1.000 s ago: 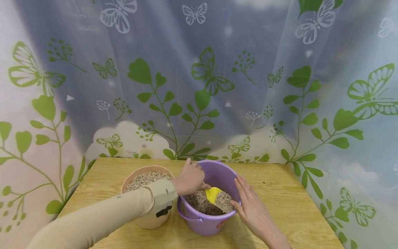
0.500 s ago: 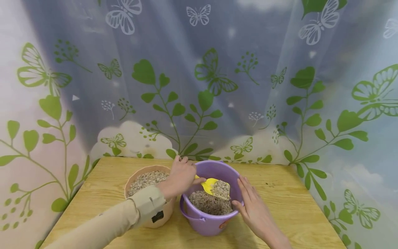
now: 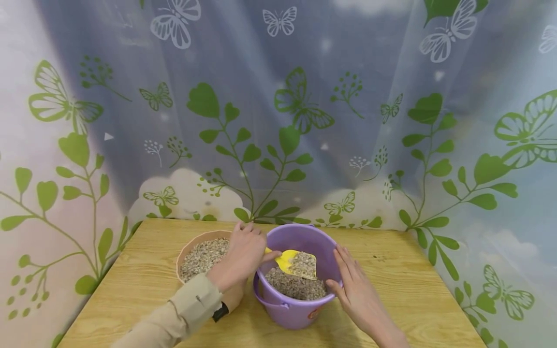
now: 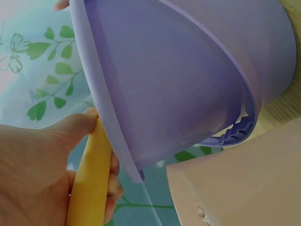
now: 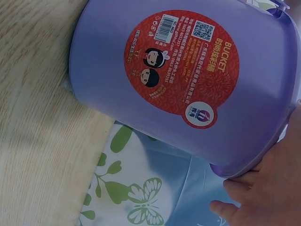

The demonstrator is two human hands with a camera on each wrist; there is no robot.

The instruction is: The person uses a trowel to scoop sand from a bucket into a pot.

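My left hand grips the yellow handle of a small plastic scoop. A heap of tan, gravel-like grains lies in the scoop's blade, which is held above the inside of a purple bucket. Darker grains cover the bottom of that bucket. On the bucket's right side rests my right hand, fingers straight against the rim and outer wall, thumb towards the front. A peach-coloured pot of similar grains stands to the left, partly hidden by my left arm.
Both containers stand on a wooden table. The bucket's handle hangs down on its left side, facing the pot. Behind the table hangs a curtain printed with leaves and butterflies. A red label is on the bucket's wall.
The loaded scoop has risen out of the grains in the bucket and moved left with my left hand towards the pot. My right hand has stayed on the bucket.
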